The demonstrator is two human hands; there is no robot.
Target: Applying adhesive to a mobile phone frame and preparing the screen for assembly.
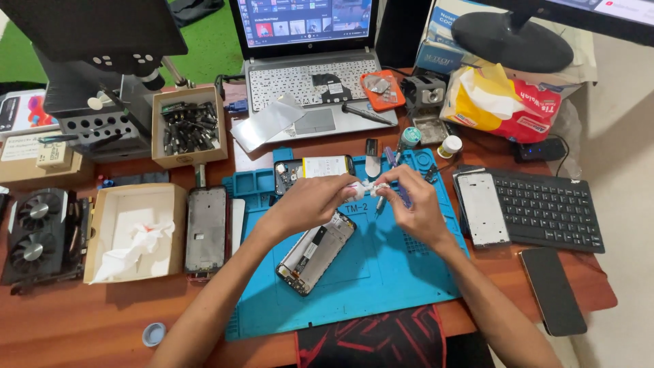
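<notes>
Above the blue mat (381, 272), a small white tube (366, 188) lies crosswise between both hands, left hand (310, 203) pinching its left end, right hand (417, 204) fingertips pinching its right end, equally near, over the opened phone (315, 252)

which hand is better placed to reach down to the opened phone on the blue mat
Left, probably. The left hand hovers almost directly above the opened phone, while the right hand sits farther off, holding a small white piece together with the left.
</notes>
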